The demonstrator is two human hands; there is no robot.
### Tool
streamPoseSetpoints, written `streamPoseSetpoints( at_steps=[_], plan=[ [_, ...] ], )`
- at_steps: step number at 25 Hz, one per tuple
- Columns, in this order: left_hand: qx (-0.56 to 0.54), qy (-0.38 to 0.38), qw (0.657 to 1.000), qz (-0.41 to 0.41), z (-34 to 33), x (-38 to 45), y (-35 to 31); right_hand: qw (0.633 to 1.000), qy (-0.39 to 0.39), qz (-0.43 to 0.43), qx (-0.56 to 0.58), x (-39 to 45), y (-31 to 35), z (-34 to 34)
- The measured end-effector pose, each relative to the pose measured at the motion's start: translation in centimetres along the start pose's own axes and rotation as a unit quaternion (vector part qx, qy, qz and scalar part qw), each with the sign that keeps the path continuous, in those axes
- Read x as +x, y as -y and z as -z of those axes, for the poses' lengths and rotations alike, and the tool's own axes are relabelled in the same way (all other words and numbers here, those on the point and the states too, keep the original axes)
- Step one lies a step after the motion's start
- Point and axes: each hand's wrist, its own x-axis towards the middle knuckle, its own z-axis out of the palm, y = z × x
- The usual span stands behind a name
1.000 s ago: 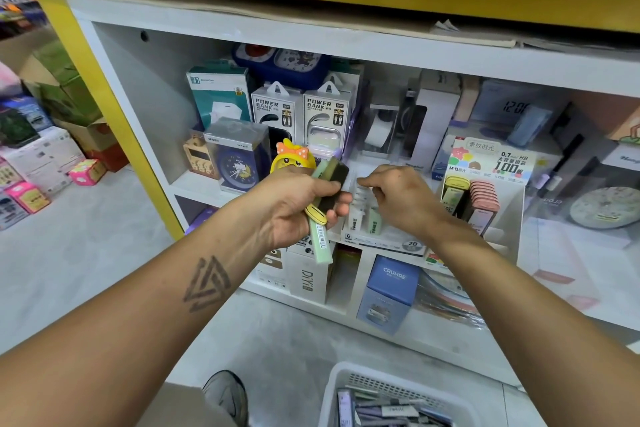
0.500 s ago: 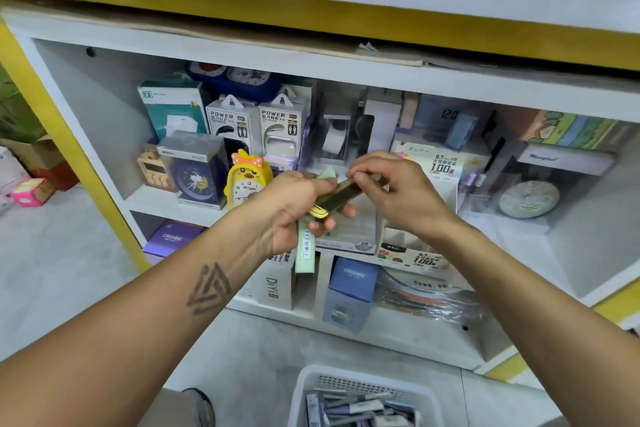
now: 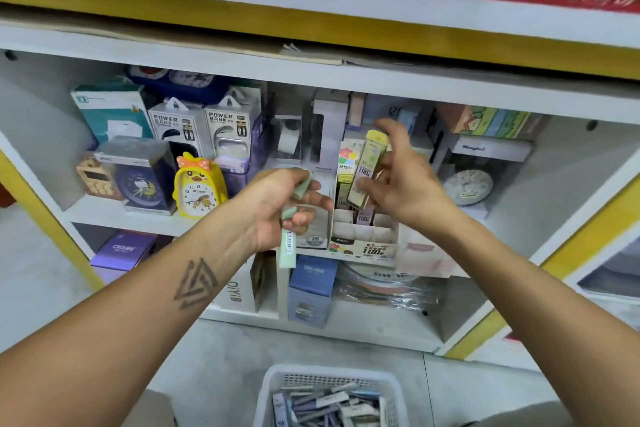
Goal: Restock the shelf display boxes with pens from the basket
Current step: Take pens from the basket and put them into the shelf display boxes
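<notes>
My left hand [image 3: 277, 208] grips a long pale green pen pack [image 3: 288, 246] that hangs down past my palm, in front of the shelf. My right hand [image 3: 405, 184] pinches a yellow-capped pen pack [image 3: 367, 166], held upright above a white cardboard display box [image 3: 363, 236] with divided slots on the middle shelf. A few similar packs stand in the back of that box. A white plastic basket [image 3: 273, 388] full of several pen packs sits on the floor at the bottom centre.
The white shelf unit holds power bank boxes [image 3: 180, 128], a yellow duck alarm clock [image 3: 197, 187], a blue clock box [image 3: 138, 177] and a round clock [image 3: 467, 184]. A second display box [image 3: 313, 229] marked 2B stands left of the slotted one. Blue boxes [image 3: 311, 288] fill the lower shelf.
My right hand took the yellow-capped pack from my left hand and carried it right and up, over the slotted display box. The left hand keeps the green pack. The view tilted upward.
</notes>
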Motion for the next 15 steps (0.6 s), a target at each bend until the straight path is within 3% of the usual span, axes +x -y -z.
streamPoseSetpoints(
  at_steps=[3, 10, 15],
  plan=[
    [0.013, -0.039, 0.999, -0.009, 0.2, 0.5, 0.4, 0.999, -0.016, 0.003, 0.05, 0.3, -0.7, 0.1],
    [0.027, -0.037, 0.999, -0.003, 0.9, 1.0, 0.6, 0.974, -0.07, 0.118, -0.178, 0.8, -1.5, -1.5],
    [0.049, -0.023, 0.998, -0.012, 0.9, 0.6, 0.7, 0.969, -0.054, 0.137, -0.2, 1.6, -2.1, -2.6]
  ],
)
